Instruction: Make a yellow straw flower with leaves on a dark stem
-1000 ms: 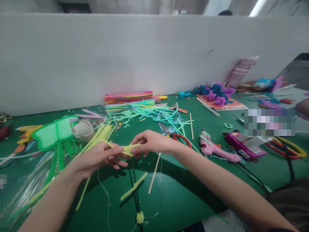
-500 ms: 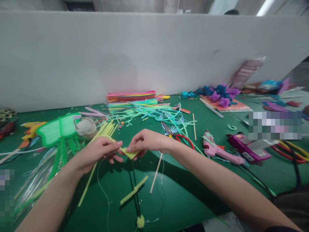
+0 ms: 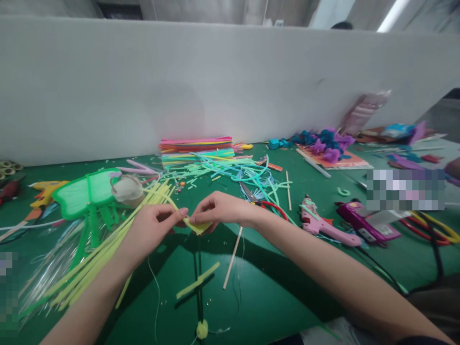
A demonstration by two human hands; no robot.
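Above the middle of the green table, my right hand (image 3: 215, 211) is closed on a small flat yellow piece (image 3: 199, 227), which looks folded from fuzzy pipe cleaner. My left hand (image 3: 163, 220) pinches a yellow pipe cleaner (image 3: 167, 197) at that piece's left edge; the fingertips of both hands nearly meet. Under my left forearm lies a bundle of yellow pipe cleaners (image 3: 104, 251). Below my hands are a short yellow strip (image 3: 198, 280), a yellow fuzzy ball (image 3: 202, 329) with thread at it, and a thin wooden stick (image 3: 233, 258). A fine thread (image 3: 157, 292) hangs beneath my left hand.
A green fuzzy shape (image 3: 84, 191) and a yellow glue gun (image 3: 46, 192) lie left. Behind are stacked coloured pipe cleaners (image 3: 196, 145) and a turquoise tangle (image 3: 247, 170). Red-handled scissors (image 3: 275, 207), a pink glue gun (image 3: 327, 227) and a magenta tool (image 3: 370, 223) lie right.
My left hand has turned slightly, its fingers now curled closer together, and has shifted a little right. More of the yellow bundle shows under my left forearm. My right hand keeps hold of the yellow piece.
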